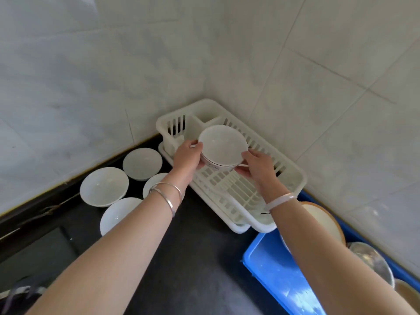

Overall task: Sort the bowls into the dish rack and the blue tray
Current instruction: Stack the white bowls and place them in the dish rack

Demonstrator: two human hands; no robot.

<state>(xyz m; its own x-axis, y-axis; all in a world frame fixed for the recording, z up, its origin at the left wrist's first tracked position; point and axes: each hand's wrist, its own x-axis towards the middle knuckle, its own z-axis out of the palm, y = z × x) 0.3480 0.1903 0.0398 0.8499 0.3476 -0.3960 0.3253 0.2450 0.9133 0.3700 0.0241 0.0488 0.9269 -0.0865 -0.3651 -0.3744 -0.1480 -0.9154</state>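
Observation:
A white bowl (222, 145) with a thin dark band near its rim is tilted on edge over the white plastic dish rack (293, 171). My left hand (188, 155) grips its left side and my right hand (256, 165) grips its right side. The rack stands in the corner of the tiled walls and holds nothing else that I can see. Several white bowls (104, 186) sit on the dark counter to the left. The blue tray (275, 267) lies at the lower right, with a tan-rimmed bowl (322, 217) and a metal bowl (372, 262) in it, partly hidden by my right arm.
The dark counter (200, 258) runs between the white bowls and the tray. Tiled walls (318, 76) close in behind and right of the rack. A dark recess with a strap (20, 292) lies at the lower left.

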